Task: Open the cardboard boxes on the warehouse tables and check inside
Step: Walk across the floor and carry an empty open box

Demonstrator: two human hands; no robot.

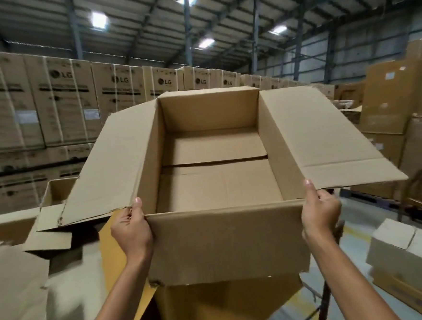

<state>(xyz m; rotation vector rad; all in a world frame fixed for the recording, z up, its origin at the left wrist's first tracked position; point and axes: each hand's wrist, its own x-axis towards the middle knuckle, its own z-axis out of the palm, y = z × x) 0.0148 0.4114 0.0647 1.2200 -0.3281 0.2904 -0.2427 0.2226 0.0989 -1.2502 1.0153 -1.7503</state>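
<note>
In front of LG-printed cartons (58,100) | left hand (131,230) and right hand (321,212) each grip opened cardboard box (225,243)

An open cardboard box (216,174) is held at the centre of the frame, its near corners gripped by the left hand (132,230) and the right hand (320,213), thumbs laid up along the edges. Its side flaps are spread outward, and only bare bottom flaps are seen inside. Stacked printed cartons (59,108) are ranged across the upper left. Smaller boxes (409,256) are seen at lower right.
</note>
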